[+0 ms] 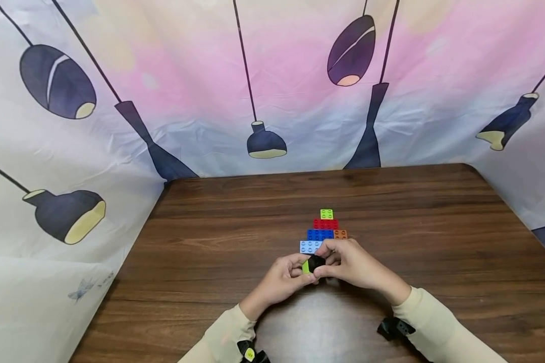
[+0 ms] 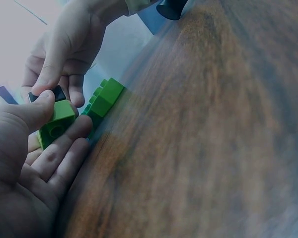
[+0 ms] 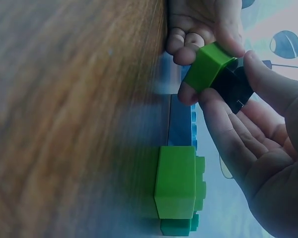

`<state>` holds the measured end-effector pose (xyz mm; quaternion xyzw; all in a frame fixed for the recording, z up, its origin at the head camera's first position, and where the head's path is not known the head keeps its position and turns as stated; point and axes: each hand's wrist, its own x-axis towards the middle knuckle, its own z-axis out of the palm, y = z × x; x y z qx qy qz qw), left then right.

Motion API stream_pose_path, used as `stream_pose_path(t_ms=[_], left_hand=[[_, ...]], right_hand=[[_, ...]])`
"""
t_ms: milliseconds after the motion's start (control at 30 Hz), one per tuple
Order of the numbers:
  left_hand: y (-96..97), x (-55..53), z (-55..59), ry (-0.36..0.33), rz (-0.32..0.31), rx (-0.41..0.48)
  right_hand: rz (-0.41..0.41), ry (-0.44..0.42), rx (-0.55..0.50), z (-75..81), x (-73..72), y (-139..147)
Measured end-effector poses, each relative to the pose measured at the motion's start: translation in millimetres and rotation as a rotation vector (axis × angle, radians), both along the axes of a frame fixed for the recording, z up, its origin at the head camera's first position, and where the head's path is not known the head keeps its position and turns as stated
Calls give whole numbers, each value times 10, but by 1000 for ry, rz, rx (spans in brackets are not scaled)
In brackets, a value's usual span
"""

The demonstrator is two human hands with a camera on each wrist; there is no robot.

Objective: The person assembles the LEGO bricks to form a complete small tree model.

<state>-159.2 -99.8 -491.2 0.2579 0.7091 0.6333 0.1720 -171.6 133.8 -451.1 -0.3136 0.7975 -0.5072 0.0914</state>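
My left hand [image 1: 285, 276] pinches a lime green brick [image 1: 306, 266] between thumb and fingers. Against that brick sits a black brick [image 1: 316, 262], which my right hand [image 1: 351, 263] grips with thumb and fingertips. The two bricks touch, face to face, above the table; whether their studs are joined I cannot tell. In the right wrist view the lime brick [image 3: 208, 67] is tilted, with the black brick [image 3: 233, 85] at its lower right. A hollow underside shows on the lime brick [image 2: 55, 126] in the left wrist view.
Beyond the hands, brick rows narrow towards the back: light blue [image 1: 310, 246], blue [image 1: 320, 234] beside orange [image 1: 340, 234], red [image 1: 325, 223], then lime [image 1: 326, 214]. The right hand hides part of them. Another green brick [image 3: 176, 181] stands on the wooden table [image 1: 200, 252]. Printed cloth [image 1: 209, 101] hangs behind.
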Motion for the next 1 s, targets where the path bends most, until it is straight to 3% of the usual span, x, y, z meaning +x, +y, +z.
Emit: stream_pose_path(t_ms=[1000], left_hand=[[-3, -11, -20, 32, -22, 1]], right_hand=[[1, -37, -13, -29, -30, -2]])
